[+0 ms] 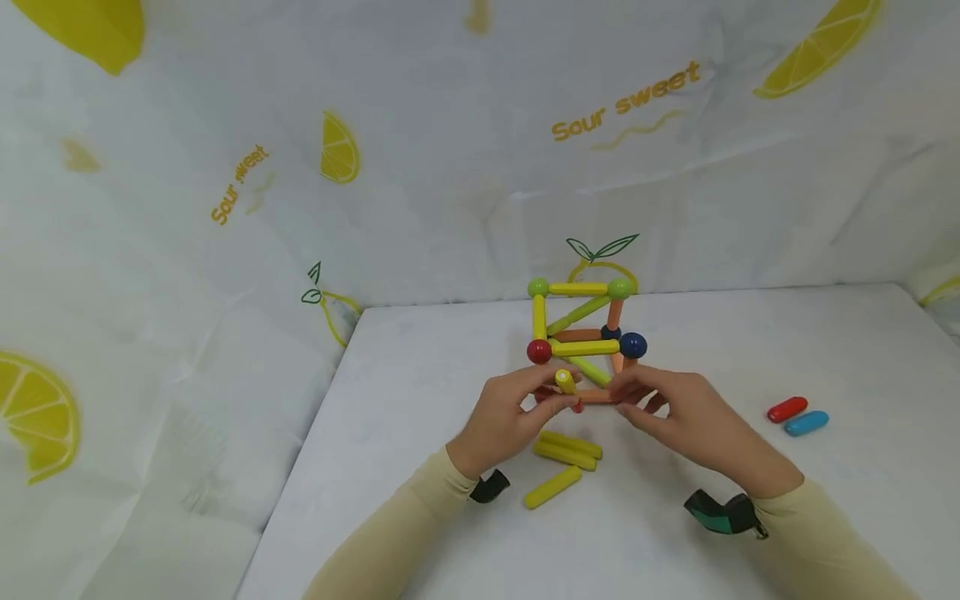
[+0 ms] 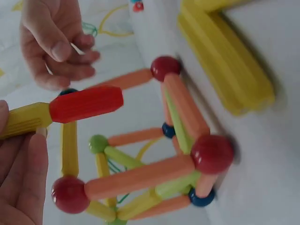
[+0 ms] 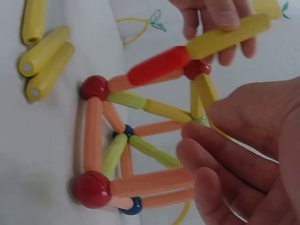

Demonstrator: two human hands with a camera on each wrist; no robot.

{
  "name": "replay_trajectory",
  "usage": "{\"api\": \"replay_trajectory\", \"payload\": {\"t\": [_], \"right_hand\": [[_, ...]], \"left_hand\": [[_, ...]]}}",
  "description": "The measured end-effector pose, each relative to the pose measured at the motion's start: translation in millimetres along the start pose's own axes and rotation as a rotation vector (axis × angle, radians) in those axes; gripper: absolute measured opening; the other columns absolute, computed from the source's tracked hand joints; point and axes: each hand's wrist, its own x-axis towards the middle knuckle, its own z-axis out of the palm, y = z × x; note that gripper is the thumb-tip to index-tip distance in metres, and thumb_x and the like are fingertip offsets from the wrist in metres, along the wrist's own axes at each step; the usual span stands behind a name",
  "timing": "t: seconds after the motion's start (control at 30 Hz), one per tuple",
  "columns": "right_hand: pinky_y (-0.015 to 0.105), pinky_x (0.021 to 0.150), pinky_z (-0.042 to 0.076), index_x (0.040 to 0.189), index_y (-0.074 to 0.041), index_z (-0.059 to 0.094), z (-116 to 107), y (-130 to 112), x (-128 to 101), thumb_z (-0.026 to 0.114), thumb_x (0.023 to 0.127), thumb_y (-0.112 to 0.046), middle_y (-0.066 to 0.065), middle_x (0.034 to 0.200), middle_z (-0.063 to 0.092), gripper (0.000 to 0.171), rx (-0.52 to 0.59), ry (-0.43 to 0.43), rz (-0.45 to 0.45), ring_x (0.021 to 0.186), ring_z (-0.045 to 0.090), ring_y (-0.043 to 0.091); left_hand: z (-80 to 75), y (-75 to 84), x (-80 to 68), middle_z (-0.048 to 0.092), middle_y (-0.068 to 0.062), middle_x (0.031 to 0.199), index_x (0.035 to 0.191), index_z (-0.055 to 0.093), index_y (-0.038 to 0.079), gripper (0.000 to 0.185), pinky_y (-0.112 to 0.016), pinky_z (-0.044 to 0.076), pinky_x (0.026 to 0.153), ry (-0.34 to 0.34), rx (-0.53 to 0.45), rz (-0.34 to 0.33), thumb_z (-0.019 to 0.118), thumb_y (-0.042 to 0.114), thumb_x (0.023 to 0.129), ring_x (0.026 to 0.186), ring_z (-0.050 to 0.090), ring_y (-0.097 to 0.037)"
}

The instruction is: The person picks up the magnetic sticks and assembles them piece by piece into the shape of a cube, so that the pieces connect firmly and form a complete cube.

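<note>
My left hand [image 1: 506, 421] pinches a yellow rod [image 3: 229, 36] between thumb and fingers. A red rod [image 2: 86, 104] is joined end to end with it, reaching across the front of a box-shaped frame [image 1: 585, 348]. That frame stands on the table, built of orange and yellow rods with red, blue and green balls at its corners. Yellow-green diagonals [image 3: 149, 104] brace some of its sides. At the frame's right front side is my right hand [image 1: 690, 412], fingers loosely bent and holding nothing.
Several loose yellow rods [image 1: 553, 487] lie on the white table [image 1: 420, 367] in front of the frame. To the right, a loose red rod [image 1: 787, 409] and a blue rod [image 1: 807, 423] lie side by side. A lemon-print sheet [image 1: 450, 167] hangs behind the table.
</note>
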Motion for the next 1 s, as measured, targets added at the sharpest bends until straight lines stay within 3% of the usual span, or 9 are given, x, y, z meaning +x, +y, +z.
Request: {"api": "replay_trajectory", "payload": {"t": [0.13, 0.27, 0.33, 0.47, 0.67, 0.83, 1.0], "right_hand": [[0.017, 0.074, 0.056, 0.113, -0.017, 0.076, -16, 6, 0, 0.082, 0.097, -0.013, -0.006, 0.098, 0.076, 0.018, -0.056, 0.214, 0.027, 0.088, 0.063, 0.001], [0.004, 0.076, 0.047, 0.116, -0.013, 0.075, -23, 10, 8, 0.083, 0.096, -0.016, 0.001, 0.106, 0.074, 0.022, -0.050, 0.358, 0.047, 0.090, 0.057, -0.003], [0.000, 0.078, 0.044, 0.123, -0.012, 0.074, -22, 11, 13, 0.083, 0.097, -0.019, 0.005, 0.114, 0.073, 0.028, -0.039, 0.366, 0.049, 0.098, 0.061, 0.003], [0.005, 0.080, 0.049, 0.135, -0.014, 0.071, -19, 11, 19, 0.083, 0.098, -0.024, 0.007, 0.127, 0.073, 0.040, -0.038, 0.314, 0.044, 0.109, 0.068, 0.023], [0.014, 0.081, 0.055, 0.135, -0.015, 0.071, -16, 12, 22, 0.081, 0.099, -0.021, 0.007, 0.127, 0.075, 0.038, -0.040, 0.277, 0.048, 0.109, 0.071, 0.025], [0.013, 0.081, 0.054, 0.135, -0.016, 0.072, -15, 14, 19, 0.081, 0.099, -0.022, 0.007, 0.127, 0.075, 0.038, -0.046, 0.269, 0.073, 0.108, 0.071, 0.025], [0.012, 0.080, 0.054, 0.135, -0.016, 0.071, -15, 14, 18, 0.082, 0.098, -0.023, 0.008, 0.128, 0.075, 0.039, -0.056, 0.272, 0.069, 0.107, 0.071, 0.026]], "left_hand": [[-0.5, 0.7, 7.5, 0.078, 0.002, 0.111, 0.131, 0.070, 0.012, 0.032, -0.013, 0.058, 0.084, -0.098, 0.276, 0.018, 0.077, 0.022, 0.102, 0.089, 0.069, -0.007], [7.4, 3.4, 16.9, 0.080, 0.003, 0.123, 0.145, 0.067, 0.011, 0.047, -0.015, 0.059, 0.090, -0.171, 0.491, 0.060, 0.076, 0.029, 0.103, 0.103, 0.076, -0.008], [11.0, 4.5, 20.4, 0.080, 0.002, 0.122, 0.146, 0.066, 0.011, 0.049, -0.016, 0.060, 0.086, -0.168, 0.555, 0.069, 0.075, 0.031, 0.103, 0.106, 0.077, -0.009], [17.7, 5.0, 26.1, 0.081, 0.003, 0.112, 0.144, 0.067, 0.012, 0.047, -0.013, 0.058, 0.072, -0.155, 0.683, 0.065, 0.074, 0.035, 0.103, 0.091, 0.075, -0.008], [29.7, 6.1, 31.3, 0.076, 0.004, 0.096, 0.138, 0.067, 0.014, 0.039, -0.010, 0.040, 0.052, -0.158, 0.822, 0.025, 0.076, 0.029, 0.103, 0.064, 0.055, -0.007], [40.8, 8.7, 33.1, 0.078, 0.004, 0.096, 0.133, 0.071, 0.013, 0.036, -0.014, 0.053, 0.057, -0.148, 0.912, 0.023, 0.078, 0.028, 0.100, 0.071, 0.068, -0.008], [49.7, 6.1, 32.5, 0.081, 0.002, 0.107, 0.132, 0.074, 0.011, 0.035, -0.018, 0.061, 0.065, -0.101, 0.963, 0.027, 0.076, 0.031, 0.103, 0.087, 0.077, -0.009]]}}
